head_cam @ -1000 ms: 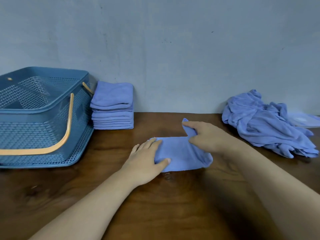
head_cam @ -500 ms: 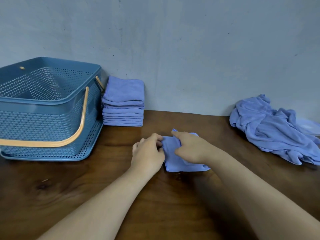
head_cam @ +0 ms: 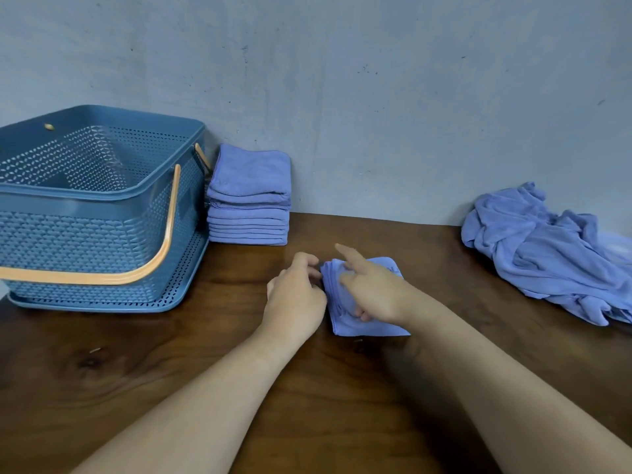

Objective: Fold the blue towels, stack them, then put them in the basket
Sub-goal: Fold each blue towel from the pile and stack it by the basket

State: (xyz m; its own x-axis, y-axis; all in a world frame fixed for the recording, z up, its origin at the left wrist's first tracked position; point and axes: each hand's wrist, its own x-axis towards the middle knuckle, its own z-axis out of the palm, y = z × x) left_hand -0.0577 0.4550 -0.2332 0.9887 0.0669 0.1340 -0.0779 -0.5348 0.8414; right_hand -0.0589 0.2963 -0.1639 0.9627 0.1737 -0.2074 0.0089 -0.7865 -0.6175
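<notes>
Dark wooden table point(head_cam: 136, 388) carries blue perforated plastic basket point(head_cam: 85, 241), stack of folded blue towels point(head_cam: 249, 200), single folded blue towel point(head_cam: 369, 328), crumpled blue towel heap point(head_cam: 554, 254)

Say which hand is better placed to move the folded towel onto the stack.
Left, probably. The left hand sits at the left edge of the folded towel, the side nearer the stack; the right hand holds it from on top and would have to reach across.
</notes>
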